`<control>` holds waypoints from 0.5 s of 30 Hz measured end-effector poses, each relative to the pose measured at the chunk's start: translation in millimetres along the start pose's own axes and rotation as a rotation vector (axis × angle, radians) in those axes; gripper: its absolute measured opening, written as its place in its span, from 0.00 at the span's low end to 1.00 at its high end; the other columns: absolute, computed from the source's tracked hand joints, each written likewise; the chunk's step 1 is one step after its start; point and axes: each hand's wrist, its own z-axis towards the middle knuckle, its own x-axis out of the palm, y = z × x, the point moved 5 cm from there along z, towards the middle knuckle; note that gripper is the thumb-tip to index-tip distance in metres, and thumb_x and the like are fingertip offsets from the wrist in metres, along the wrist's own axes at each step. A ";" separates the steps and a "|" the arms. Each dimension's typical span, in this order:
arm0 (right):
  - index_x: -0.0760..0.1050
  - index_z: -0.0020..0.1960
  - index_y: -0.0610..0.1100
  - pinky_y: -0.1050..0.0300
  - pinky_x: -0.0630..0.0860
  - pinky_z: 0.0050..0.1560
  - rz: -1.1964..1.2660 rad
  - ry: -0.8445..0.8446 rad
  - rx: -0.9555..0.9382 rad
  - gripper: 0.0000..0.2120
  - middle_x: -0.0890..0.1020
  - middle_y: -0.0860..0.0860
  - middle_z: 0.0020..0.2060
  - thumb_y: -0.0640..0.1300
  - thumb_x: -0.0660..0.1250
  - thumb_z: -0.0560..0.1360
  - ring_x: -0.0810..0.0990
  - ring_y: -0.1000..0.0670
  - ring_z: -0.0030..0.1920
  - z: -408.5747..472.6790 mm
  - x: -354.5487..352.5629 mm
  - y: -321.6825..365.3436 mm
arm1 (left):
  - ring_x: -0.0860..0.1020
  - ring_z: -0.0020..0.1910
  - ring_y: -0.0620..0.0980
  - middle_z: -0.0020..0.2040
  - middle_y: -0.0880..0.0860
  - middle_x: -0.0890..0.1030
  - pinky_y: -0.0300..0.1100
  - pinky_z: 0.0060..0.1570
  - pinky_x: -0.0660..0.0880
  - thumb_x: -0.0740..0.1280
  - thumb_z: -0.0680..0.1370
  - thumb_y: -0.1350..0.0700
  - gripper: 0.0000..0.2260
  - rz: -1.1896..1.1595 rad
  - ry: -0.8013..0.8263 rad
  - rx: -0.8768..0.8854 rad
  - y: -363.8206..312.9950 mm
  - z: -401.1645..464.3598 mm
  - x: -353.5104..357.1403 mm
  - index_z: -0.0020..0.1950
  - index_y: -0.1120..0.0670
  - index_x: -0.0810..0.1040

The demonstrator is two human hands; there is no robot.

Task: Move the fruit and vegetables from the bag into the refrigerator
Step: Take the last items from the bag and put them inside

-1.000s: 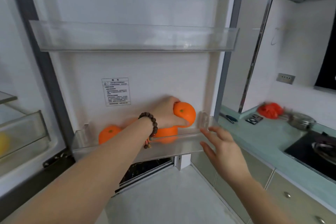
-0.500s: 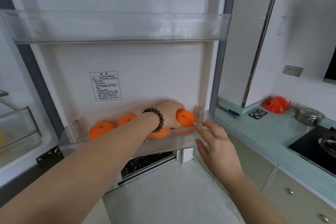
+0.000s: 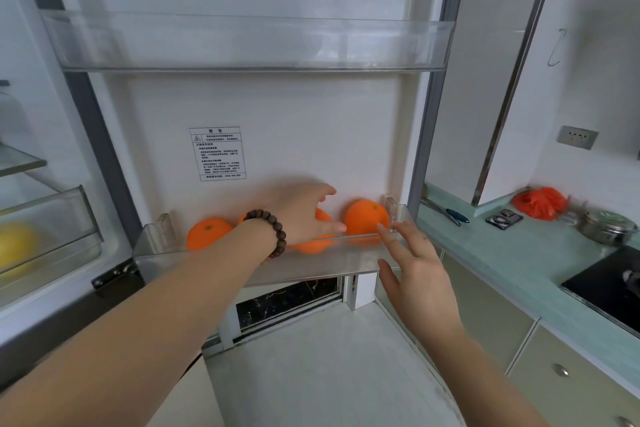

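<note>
Head view: at centre frame my left hand is spread open over the lower door shelf, fingers loose, gripping nothing, its palm resting against the middle orange. The rightmost orange sits free at the shelf's right end; the left orange lies further left. My right hand is open and empty just in front of the shelf's right corner. The red bag lies on the counter at right. I judge these oranges firm, fairly light, smooth and apt to roll, so I'd cup each around its widest part. A yellow fruit shows blurred in the drawer at left
</note>
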 end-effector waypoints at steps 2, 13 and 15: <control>0.71 0.68 0.47 0.45 0.67 0.68 -0.003 -0.019 -0.013 0.26 0.73 0.45 0.67 0.39 0.70 0.71 0.68 0.43 0.69 0.3 0.9 6.3 | 0.69 0.66 0.48 0.68 0.51 0.71 0.46 0.66 0.66 0.68 0.72 0.41 0.30 0.008 -0.078 -0.021 6.7 -15.5 -9.8 0.71 0.50 0.65; 0.73 0.65 0.44 0.47 0.70 0.65 0.348 0.016 -0.275 0.22 0.73 0.44 0.66 0.42 0.65 0.72 0.69 0.44 0.67 15.0 58.9 137.2 | 0.74 0.58 0.52 0.59 0.53 0.77 0.44 0.60 0.69 0.65 0.76 0.51 0.17 0.193 -0.674 -0.277 70.1 -179.5 -76.9 0.63 0.55 0.74; 0.73 0.65 0.43 0.48 0.70 0.65 0.403 0.046 -0.327 0.21 0.73 0.45 0.65 0.43 0.64 0.72 0.69 0.45 0.66 12.5 74.5 173.9 | 0.75 0.57 0.53 0.58 0.54 0.77 0.44 0.57 0.71 0.66 0.75 0.53 0.16 0.221 -0.756 -0.394 91.1 -218.5 -88.9 0.62 0.56 0.74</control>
